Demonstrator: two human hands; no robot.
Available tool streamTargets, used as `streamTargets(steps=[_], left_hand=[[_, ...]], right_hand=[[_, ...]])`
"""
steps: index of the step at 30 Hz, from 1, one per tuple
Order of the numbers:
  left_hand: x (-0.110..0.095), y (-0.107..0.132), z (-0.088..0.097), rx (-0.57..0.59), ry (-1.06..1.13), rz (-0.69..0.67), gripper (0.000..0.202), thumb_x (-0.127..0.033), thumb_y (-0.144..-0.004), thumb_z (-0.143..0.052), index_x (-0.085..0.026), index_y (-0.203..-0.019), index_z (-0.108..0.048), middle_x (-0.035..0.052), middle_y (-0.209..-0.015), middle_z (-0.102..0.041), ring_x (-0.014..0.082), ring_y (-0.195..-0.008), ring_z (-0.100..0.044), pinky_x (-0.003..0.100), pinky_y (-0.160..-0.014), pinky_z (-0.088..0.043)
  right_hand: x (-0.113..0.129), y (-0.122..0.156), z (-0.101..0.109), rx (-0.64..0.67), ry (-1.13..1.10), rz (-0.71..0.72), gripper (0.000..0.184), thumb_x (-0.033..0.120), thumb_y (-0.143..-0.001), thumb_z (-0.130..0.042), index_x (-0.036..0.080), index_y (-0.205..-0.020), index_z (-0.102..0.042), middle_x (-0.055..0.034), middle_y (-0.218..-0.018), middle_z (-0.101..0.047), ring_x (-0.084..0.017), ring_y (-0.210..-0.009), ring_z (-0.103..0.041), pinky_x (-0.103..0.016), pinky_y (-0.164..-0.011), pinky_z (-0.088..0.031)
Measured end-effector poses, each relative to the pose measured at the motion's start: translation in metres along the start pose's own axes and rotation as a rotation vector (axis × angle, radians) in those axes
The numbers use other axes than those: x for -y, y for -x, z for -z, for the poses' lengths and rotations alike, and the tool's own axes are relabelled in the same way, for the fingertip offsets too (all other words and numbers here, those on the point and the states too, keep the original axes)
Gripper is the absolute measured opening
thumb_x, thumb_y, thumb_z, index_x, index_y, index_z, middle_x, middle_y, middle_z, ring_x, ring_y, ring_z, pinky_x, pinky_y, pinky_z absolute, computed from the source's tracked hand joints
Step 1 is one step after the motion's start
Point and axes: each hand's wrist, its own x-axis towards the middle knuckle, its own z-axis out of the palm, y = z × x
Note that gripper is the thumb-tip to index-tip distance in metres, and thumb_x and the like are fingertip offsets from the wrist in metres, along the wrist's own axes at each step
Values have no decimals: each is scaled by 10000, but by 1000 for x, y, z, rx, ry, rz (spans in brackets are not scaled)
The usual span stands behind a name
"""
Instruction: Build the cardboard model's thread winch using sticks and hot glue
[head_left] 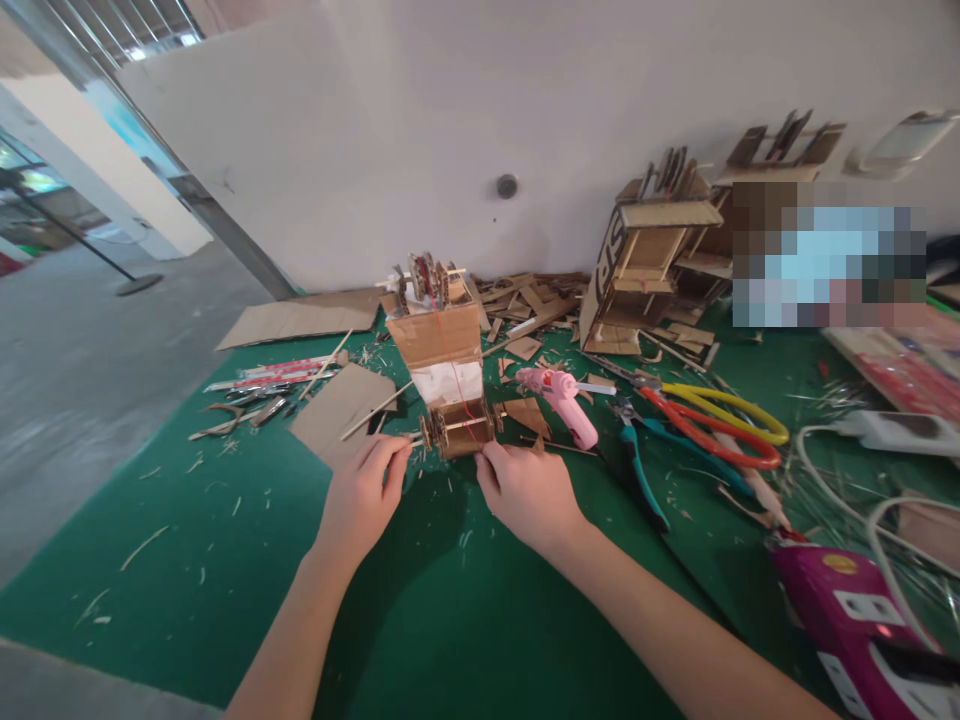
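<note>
A cardboard model [442, 345] stands upright before me, with cardboard discs [426, 278] on top and a small cardboard winch with round end discs [454, 430] at its base. A red string [459, 385] runs down its front to the winch. My left hand [364, 495] is closed, pinching the wooden stick [415, 438] that sticks out on the winch's left. At the lower right of the winch, my right hand [532, 492] is closed on the cardboard edge, fingers partly hidden. A pink glue gun [559, 395] lies just right of the model.
Scissors with red and yellow handles [709, 420] and teal-handled pliers [641, 480] lie to the right. A magenta power strip [847, 610] with white cables sits at the near right. Another cardboard model [637, 270] stands by the wall; scraps [536, 310] litter the green tabletop [247, 570].
</note>
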Motion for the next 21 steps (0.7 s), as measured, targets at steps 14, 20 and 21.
streamTargets(steps=[14, 20, 21], left_hand=[[1, -20, 1, 114, -245, -47, 238, -249, -968, -370, -184, -837, -558, 32, -764, -587, 186, -745, -569, 299, -690, -424], [8, -23, -3, 108, -142, 56, 174, -256, -951, -417, -199, -1059, -542, 47, -925, -638, 191, -837, -616, 291, -712, -459], [9, -21, -4, 100, -101, 60, 173, -246, -948, -419, -200, -1065, -537, 50, -942, -637, 188, -849, -617, 290, -727, -467]], right_hand=[[1, 1, -1, 10, 12, 52, 251, 258, -916, -431, 200, -730, -591, -10, -654, -678, -150, -563, -623, -301, -505, -152], [1, 0, -1, 24, 10, 40, 252, 266, -926, -422, 199, -758, -598, -13, -685, -690, -142, -581, -631, -301, -503, -163], [1, 0, -1, 28, 10, 38, 253, 267, -927, -420, 199, -763, -600, -13, -689, -691, -144, -586, -633, -299, -503, -167]])
